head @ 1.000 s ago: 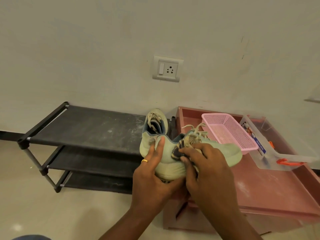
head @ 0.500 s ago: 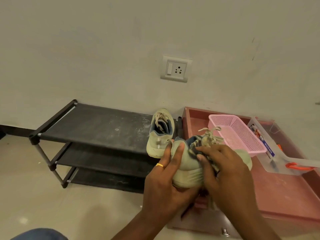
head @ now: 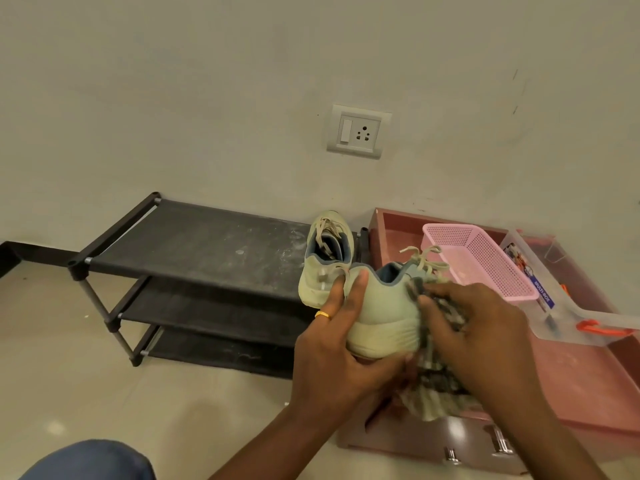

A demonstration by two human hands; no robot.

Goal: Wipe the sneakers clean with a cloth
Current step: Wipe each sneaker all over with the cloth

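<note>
Rack (head: 194, 244) behind; sneaker (head: 384, 306) gripped by left hand (head: 337, 344), cloth (head: 438, 396) clutched by right hand (head: 481, 327); firm overlapping strokes advised.

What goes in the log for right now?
left hand: grips sneaker | right hand: holds cloth against its side | other sneaker: on rack

A home: shoe rack (head: 194, 244) below a wall socket (head: 358, 131)

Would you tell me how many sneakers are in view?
2. One sneaker is gripped by the left hand, with the right hand holding a cloth against it; the other sneaker sits on the rack's top shelf.
</note>
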